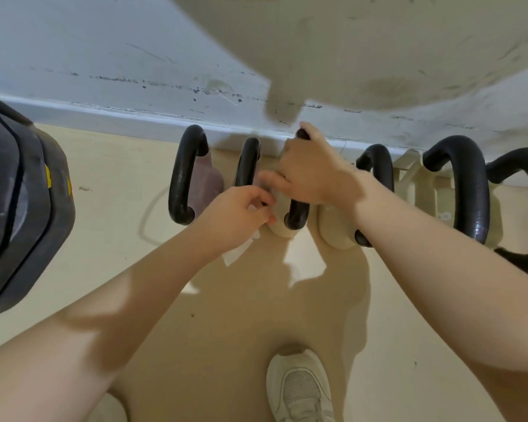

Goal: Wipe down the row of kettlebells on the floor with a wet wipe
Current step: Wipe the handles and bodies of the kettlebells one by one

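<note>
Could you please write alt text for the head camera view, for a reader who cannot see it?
Seen from above, a person's right hand grips the black handle of a cream kettlebell while the left hand presses a white wet wipe against its side. It stands in a row of kettlebells along a scuffed white wall, on a beige floor; a white sneaker shows below.

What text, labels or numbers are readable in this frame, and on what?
No text can be read.
Yellow marks on the black weight stack at far left: too blurred to read.
Pale mark on the floor beside the large kettlebell at right: too small to read.
Kettlebell handles, the wet wipe and the white shoe: no lettering visible.
</note>
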